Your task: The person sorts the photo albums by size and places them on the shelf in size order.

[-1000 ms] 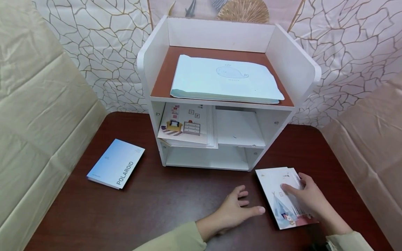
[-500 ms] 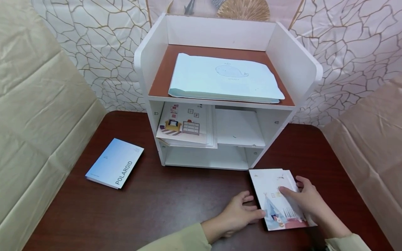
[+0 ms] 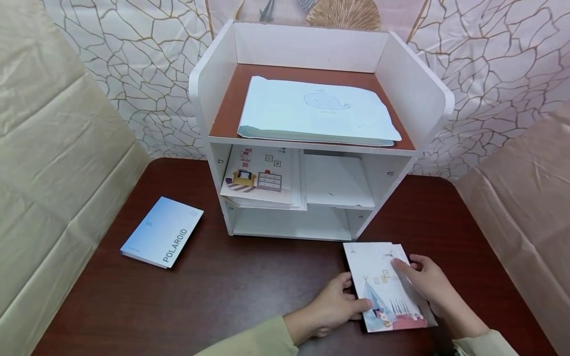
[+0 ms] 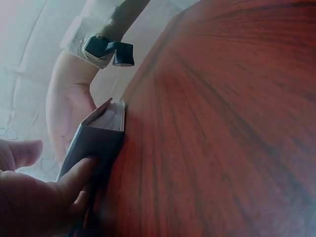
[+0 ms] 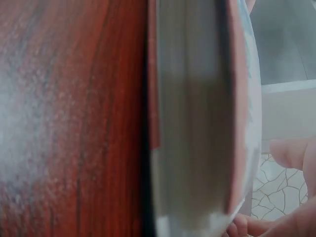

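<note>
In the head view a book [image 3: 374, 267] with a white illustrated cover lies at the front right of the table. My right hand [image 3: 425, 286] grips it by the right side, thumb on the cover and fingers round the edge. At the other side is my left hand [image 3: 330, 302], its thumb overlapping the cover's edge. From the left wrist, the fingers [image 4: 79, 175] touch the dark spine while the thumb stands apart from the cover. The book's page edges [image 5: 195, 123] fill the middle of the right wrist view, blurred.
A blue and white POLAROID book [image 3: 162, 232] lies on the table [image 3: 213, 306] to the left. Behind stands a white shelf unit [image 3: 291, 225], with a large paper-covered pad [image 3: 285, 111] on top and illustrated booklets [image 3: 258, 183] on the middle shelf.
The illustrated book has slid left along the table with my right hand. My left hand has shifted slightly, and its fingers and thumb are now at the book's left edge.
</note>
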`<state>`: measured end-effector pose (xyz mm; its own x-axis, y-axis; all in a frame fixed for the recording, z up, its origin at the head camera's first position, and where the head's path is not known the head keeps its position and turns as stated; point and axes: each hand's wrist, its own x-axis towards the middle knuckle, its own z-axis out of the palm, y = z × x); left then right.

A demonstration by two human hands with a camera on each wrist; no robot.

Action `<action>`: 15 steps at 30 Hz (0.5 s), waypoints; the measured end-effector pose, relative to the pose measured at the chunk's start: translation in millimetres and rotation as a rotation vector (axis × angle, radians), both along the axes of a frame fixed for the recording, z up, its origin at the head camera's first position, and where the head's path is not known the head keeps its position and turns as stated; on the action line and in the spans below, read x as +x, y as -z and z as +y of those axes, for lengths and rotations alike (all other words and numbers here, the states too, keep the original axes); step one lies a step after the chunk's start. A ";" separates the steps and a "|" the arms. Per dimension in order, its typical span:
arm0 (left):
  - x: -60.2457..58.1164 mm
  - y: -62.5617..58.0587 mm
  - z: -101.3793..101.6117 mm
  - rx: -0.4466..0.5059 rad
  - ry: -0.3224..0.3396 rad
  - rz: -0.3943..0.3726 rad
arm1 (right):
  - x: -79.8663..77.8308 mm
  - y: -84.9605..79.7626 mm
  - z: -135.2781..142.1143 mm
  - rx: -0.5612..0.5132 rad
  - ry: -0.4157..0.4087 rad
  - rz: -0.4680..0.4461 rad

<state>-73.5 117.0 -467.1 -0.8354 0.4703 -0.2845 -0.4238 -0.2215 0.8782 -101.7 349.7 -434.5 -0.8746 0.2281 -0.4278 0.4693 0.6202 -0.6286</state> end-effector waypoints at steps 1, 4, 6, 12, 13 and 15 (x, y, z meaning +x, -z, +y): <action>0.0 -0.5 -0.3 -0.002 0.001 0.001 | 0.5 -0.2 -0.1 0.000 0.009 0.002; 0.2 -1.5 -0.6 -0.002 0.001 -0.006 | 2.4 -0.2 -0.6 -0.010 0.047 0.008; 0.3 -1.9 -0.3 -0.003 0.001 -0.010 | 3.6 -0.3 -1.3 -0.028 0.069 0.016; 1.4 -4.1 0.5 0.042 -0.014 -0.034 | 7.3 -3.2 -6.6 -0.077 0.119 0.054; 1.5 -4.7 0.3 0.050 -0.015 -0.036 | 7.8 -4.1 -7.8 -0.086 0.126 0.064; 1.5 -6.2 -0.6 0.058 -0.018 -0.038 | 8.5 -5.7 -10.5 -0.101 0.140 0.084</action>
